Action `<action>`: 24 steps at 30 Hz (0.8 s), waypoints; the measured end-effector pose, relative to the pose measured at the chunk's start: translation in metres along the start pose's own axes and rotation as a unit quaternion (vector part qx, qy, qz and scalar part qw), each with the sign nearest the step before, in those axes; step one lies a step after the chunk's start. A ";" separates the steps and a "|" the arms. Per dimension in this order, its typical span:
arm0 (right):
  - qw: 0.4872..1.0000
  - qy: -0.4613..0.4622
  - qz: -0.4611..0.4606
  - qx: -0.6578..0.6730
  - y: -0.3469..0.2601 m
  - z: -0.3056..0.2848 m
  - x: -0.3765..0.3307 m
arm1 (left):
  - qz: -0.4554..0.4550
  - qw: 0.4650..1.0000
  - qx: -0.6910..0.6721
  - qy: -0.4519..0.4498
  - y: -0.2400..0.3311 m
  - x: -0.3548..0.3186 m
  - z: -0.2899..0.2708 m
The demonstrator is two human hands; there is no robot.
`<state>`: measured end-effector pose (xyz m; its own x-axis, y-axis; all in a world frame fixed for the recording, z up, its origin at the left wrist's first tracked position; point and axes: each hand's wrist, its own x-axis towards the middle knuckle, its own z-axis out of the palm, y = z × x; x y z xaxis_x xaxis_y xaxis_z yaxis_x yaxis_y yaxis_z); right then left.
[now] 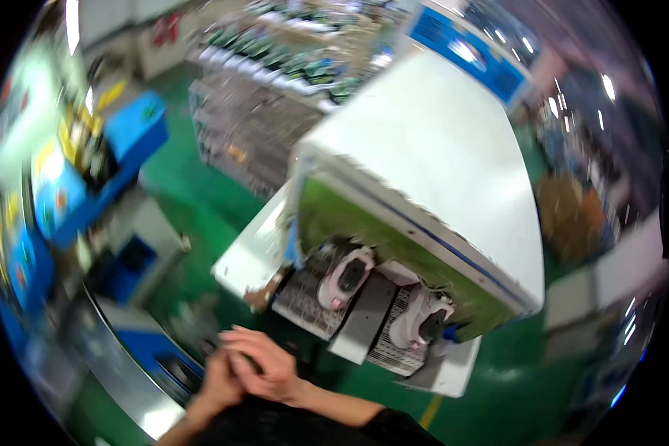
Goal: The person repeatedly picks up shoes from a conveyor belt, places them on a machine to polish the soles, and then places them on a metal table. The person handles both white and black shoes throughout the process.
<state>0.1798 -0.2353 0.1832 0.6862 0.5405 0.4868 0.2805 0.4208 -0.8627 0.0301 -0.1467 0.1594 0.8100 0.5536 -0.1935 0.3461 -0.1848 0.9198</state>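
Observation:
My two hands are together low in the view, close to my body. My right hand [271, 368] has its fingers curled over my left hand [219, 383], which is partly hidden. A small dark patch shows between them; I cannot tell whether it is an object or a gap. Beyond the hands stands a large white machine with a green flap curtain. Two pale pink and white shoes, a left shoe [334, 291] and a right shoe [401, 331], lie at its opening on slotted conveyor belts. Neither hand touches them.
The white machine housing [438, 141] fills the middle right. A wire rack [238, 119] with several green and white shoes stands behind it. Blue machines [130, 134] line the left. A metal-topped bench [126, 372] is near my left arm. The picture is blurred.

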 end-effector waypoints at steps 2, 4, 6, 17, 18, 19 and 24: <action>0.977 -0.179 -0.098 0.052 0.017 0.092 0.002 | 0.018 0.983 -0.045 0.179 -0.046 -0.033 -0.079; 0.966 -0.254 0.012 -0.043 0.079 0.117 -0.024 | 0.048 0.951 -0.083 0.296 -0.108 -0.032 -0.111; 0.928 -0.304 0.165 -0.136 0.147 0.124 -0.052 | 0.008 0.876 -0.181 0.447 -0.211 -0.056 -0.098; 0.457 -0.864 -0.128 -0.166 0.029 0.650 -0.171 | -0.518 0.255 0.175 0.798 -0.546 -0.460 -0.074; 0.434 -0.859 -0.193 -0.193 0.043 0.698 -0.214 | -0.528 0.257 0.167 0.792 -0.551 -0.465 -0.068; 0.411 -0.873 -0.216 -0.151 0.054 0.742 -0.257 | -0.535 0.260 0.158 0.788 -0.553 -0.461 -0.065; 0.428 -0.823 -0.366 -0.075 0.156 0.840 -0.473 | -0.477 0.287 0.138 0.819 -0.570 -0.497 -0.086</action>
<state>-0.6644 0.1863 -0.0660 -0.9900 0.1366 -0.0356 0.1406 0.9311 -0.3366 -0.6105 -0.2468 -0.2394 -0.9474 0.0563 0.3152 0.2474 0.7534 0.6092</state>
